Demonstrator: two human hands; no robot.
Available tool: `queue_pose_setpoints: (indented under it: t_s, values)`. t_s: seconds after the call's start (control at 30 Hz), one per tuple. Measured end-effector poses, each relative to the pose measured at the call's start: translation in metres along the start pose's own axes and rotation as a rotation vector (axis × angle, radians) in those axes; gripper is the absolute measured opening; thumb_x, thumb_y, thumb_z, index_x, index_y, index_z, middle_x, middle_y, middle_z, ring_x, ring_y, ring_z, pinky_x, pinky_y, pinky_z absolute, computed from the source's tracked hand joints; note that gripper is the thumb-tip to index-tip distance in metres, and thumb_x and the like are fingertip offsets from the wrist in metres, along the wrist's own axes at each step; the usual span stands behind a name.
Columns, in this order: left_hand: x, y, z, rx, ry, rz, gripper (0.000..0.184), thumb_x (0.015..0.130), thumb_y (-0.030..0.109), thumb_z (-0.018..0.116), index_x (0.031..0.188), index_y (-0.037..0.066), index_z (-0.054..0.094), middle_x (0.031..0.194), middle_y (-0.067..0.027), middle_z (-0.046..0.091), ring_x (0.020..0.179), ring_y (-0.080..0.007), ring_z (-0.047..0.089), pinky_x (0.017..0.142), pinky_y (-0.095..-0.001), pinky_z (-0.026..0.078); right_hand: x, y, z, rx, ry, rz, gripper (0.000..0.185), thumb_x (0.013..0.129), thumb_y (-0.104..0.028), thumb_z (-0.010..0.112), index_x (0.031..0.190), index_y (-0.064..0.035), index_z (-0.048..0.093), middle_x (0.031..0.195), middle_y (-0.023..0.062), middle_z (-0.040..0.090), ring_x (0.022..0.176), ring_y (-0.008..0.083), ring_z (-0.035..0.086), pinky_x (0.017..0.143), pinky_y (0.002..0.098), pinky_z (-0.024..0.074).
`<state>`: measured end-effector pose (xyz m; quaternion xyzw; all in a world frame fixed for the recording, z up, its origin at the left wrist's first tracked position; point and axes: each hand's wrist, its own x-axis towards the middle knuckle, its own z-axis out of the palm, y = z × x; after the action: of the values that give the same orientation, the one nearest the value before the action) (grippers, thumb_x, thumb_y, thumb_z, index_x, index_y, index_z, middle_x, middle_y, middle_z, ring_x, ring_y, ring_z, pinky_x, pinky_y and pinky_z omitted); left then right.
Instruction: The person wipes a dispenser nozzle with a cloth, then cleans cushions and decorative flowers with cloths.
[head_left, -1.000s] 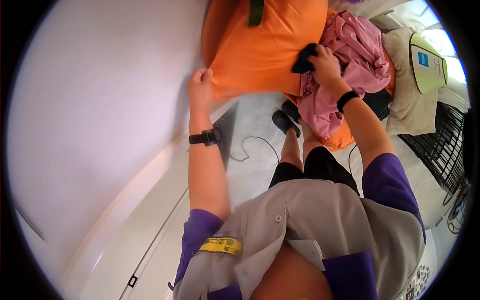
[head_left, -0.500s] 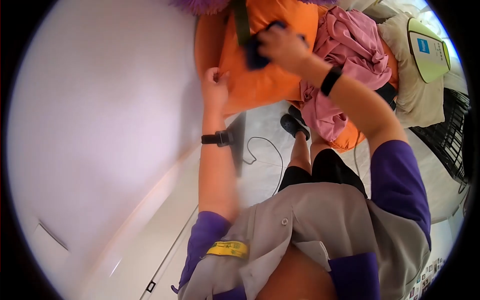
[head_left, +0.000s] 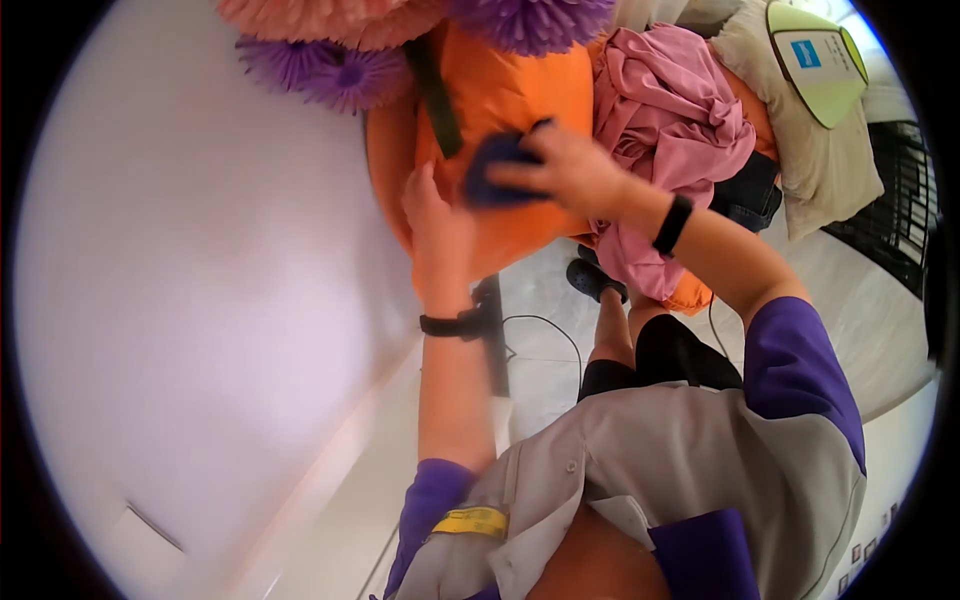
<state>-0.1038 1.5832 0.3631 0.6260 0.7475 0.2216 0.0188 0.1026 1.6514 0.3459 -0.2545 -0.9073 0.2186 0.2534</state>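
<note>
My right hand is closed around a dark blue cloth, blurred by motion, over a large orange cushion. Close by on the left, my left hand rests against the cushion's lower left part, its visible fingers stretched upward and slightly blurred. Whether its fingertips press on the orange fabric I cannot tell. A dark green strip runs down the cushion above both hands.
Purple flowers and pink ones hang over the cushion's top. Right of it lie a crumpled pink cloth, a beige pillow and a green-and-white object. A white wall rises at left; a cable trails across the floor.
The view has shifted, bringing more flowers in at the top. The blue cloth and my right hand have moved down and left over the cushion, nearer my left hand, whose curled fingers have straightened.
</note>
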Motion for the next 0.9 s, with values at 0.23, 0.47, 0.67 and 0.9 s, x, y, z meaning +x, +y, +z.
queue_pose_setpoints:
  t_s: [0.23,0.47,0.67,0.9]
  values:
    - [0.002,-0.028,0.015,-0.506,-0.321,-0.565,0.031,0.086,0.013,0.059,0.111,-0.003,0.050,0.103,-0.0106,0.058,0.095,-0.0191,0.054,0.084,-0.0286,0.042,0.011,0.020,0.027,-0.295,-0.028,-0.029,0.034,0.071,-0.019,0.055,0.101,-0.0298,0.066,0.101,0.0051,0.051,0.093,0.0247,0.048,0.070,0.0341,0.0430]
    - [0.008,-0.009,0.005,-1.194,-0.368,-0.763,0.017,0.087,0.003,0.058,0.102,-0.002,0.052,0.093,-0.0037,0.056,0.087,-0.0108,0.051,0.083,-0.0217,0.041,-0.002,0.068,-0.013,-0.239,0.295,0.479,0.043,0.067,-0.004,0.061,0.107,-0.0197,0.063,0.105,0.0129,0.051,0.097,0.0339,0.050,0.082,0.0394,0.0431]
    - [-0.010,0.004,-0.008,-1.213,-0.411,-0.803,0.011,0.089,0.002,0.052,0.100,-0.001,0.052,0.091,-0.0028,0.055,0.085,-0.0105,0.051,0.081,-0.0216,0.041,-0.011,-0.014,0.019,0.120,-0.031,-0.011,0.029,0.068,-0.015,0.058,0.095,-0.0242,0.064,0.102,0.0060,0.053,0.097,0.0255,0.051,0.074,0.0371,0.0417]
    - [-0.023,-0.011,-0.016,-1.163,-0.442,-0.812,0.017,0.087,0.006,0.060,0.101,0.001,0.052,0.094,-0.0030,0.056,0.088,-0.0113,0.052,0.085,-0.0238,0.042,0.004,0.076,-0.009,-0.353,0.143,-0.140,0.023,0.069,-0.022,0.057,0.091,-0.0283,0.064,0.108,0.0036,0.050,0.099,0.0242,0.048,0.079,0.0379,0.0407]
